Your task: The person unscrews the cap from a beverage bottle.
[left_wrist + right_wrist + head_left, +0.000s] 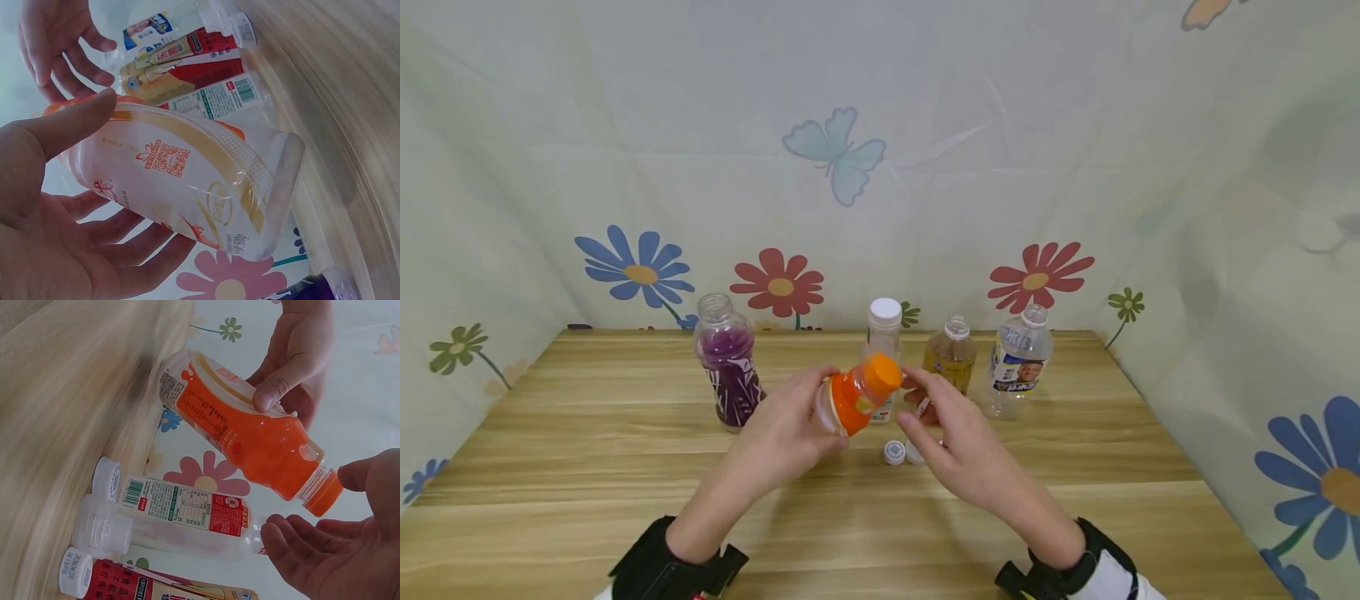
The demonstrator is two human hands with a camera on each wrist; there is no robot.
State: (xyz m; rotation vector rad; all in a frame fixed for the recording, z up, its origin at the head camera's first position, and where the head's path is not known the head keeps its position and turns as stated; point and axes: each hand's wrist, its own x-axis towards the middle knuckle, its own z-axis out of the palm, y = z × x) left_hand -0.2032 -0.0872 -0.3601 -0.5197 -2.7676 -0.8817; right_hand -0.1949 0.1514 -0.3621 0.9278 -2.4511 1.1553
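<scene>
My left hand grips a bottle with an orange-and-white label round its body and holds it tilted above the table. Its orange cap is on and points up and to the right. My right hand is beside that cap, thumb and fingers spread apart. In the right wrist view the thumb is very close to the cap; whether it touches, I cannot tell. Below the hands lie several loose caps, among them a white cap and a translucent one.
On the wooden table, an uncapped bottle of purple colour stands at left. Behind my hands are a white-capped clear bottle, an uncapped yellow-and-red bottle and an uncapped clear bottle with a blue label. A flowered cloth hangs behind.
</scene>
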